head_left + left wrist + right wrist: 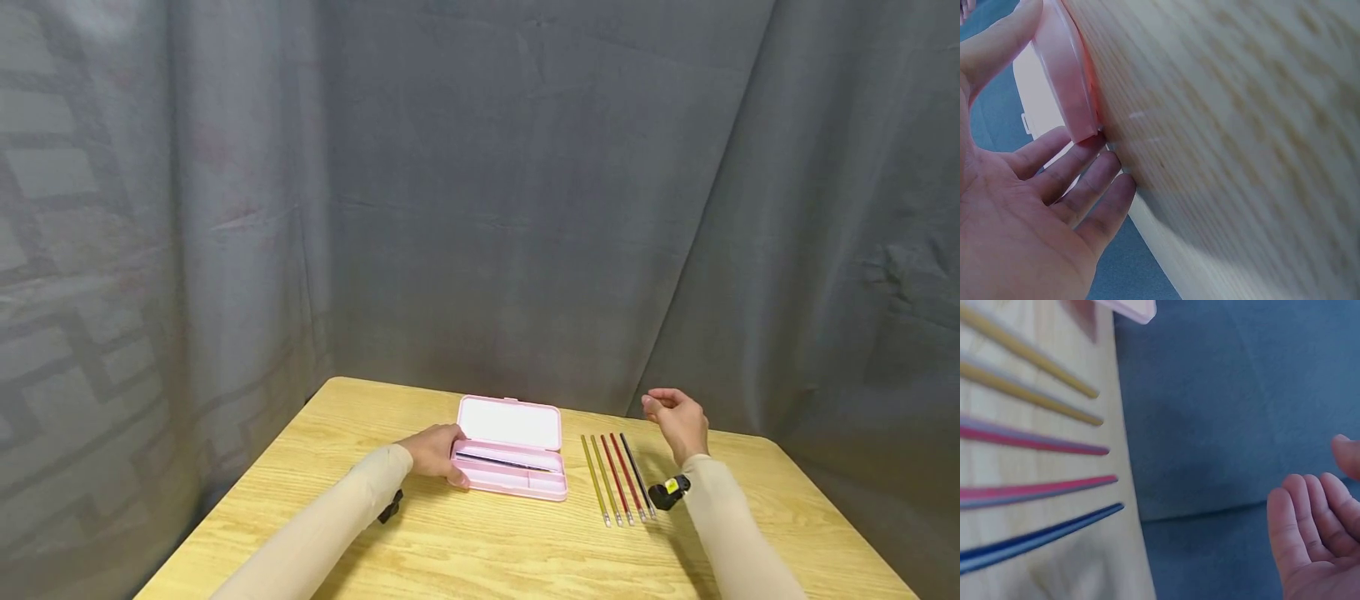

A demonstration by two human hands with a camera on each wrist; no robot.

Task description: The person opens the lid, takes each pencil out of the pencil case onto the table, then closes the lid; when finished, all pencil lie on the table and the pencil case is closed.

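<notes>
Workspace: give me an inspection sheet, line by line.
Surface: wooden table, light grain.
Job's things: pink case, lid open, one dark pencil inside; five pencils in a row to its right, two yellow, two red, one dark.
Clutter: nothing seen.
Grips: left hand touches the case's left end, fingers straight; right hand raised above the table beyond the pencils, loosely curled, holding nothing.
Cables: nothing seen.
Surroundings: grey curtain behind and at the sides.
</notes>
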